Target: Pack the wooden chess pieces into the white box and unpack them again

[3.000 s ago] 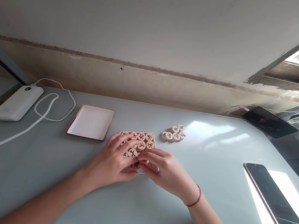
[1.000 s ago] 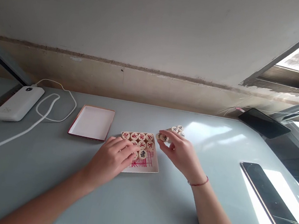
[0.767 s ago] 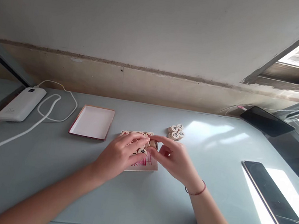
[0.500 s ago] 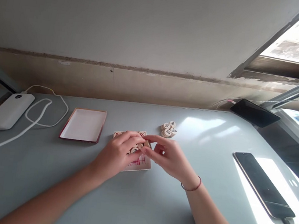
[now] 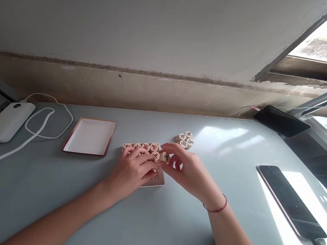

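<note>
Chinese characters, red on some discs and black on others, mark the round wooden xiangqi pieces point(image 5: 150, 148), though they are too small to read with certainty. These pale discs lie in rows inside a shallow box tray point(image 5: 160, 180) with a red line drawing printed on its floor, near the middle of the grey bench point(image 5: 149, 222). The left hand point(image 5: 132, 171) lies spread flat over the tray, fingers resting on the pieces and gripping none. The right hand point(image 5: 188, 172) pinches one piece point(image 5: 164, 157) between thumb and forefinger at the tray's right edge, its other fingers loosely curled. A small heap of loose pieces point(image 5: 184, 139) sits just beyond. The empty box lid point(image 5: 88, 142) lies left of the tray, then a white power bank point(image 5: 4, 121) with its cable point(image 5: 32, 136). Two dark phones point(image 5: 290, 201) lie on the right.
</note>
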### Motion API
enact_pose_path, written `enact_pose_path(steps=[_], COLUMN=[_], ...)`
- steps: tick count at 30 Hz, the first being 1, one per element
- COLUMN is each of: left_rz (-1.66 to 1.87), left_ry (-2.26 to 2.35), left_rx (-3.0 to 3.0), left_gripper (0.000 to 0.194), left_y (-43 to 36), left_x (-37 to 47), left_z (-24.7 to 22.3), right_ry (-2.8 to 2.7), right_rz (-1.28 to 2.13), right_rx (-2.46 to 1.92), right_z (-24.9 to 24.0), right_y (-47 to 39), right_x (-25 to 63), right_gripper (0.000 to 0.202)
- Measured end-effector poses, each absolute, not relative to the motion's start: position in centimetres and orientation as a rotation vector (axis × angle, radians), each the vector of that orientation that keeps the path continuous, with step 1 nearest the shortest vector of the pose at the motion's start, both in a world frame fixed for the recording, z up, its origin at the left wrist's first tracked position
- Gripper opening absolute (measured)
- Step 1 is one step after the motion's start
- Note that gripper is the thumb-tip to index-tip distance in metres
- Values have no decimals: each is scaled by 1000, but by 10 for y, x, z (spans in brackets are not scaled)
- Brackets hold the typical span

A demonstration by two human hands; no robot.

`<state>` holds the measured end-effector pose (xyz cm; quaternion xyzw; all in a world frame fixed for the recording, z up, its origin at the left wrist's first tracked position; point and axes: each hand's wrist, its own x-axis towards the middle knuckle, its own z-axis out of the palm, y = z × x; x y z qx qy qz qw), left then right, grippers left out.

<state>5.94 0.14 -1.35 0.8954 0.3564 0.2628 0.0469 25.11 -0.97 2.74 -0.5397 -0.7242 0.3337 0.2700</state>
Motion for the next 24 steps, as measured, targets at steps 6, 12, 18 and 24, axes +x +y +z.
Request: enact_pose_path(steps=[6,12,18,24], left_rz=[725,731,714,702], left_ry=[1021,1010,1062,1163], left_rx=[2809,2803,2767,2765], left_gripper=[14,12,15,18], left_y=[1,2,4,2], left_x=[55,56,53,53], left_z=[-12,-15,-15,-17], right_ry=[-2037,-2102,-2244,-2305], right_rz=[913,860,809,765], right_rx=[-1419,-1484,-1410,-1386], right_z=[24,24,21,18], right_y=[-8,-9,-10,-11], right_x=[249,249,248,246], right_gripper=[17,15,9,10])
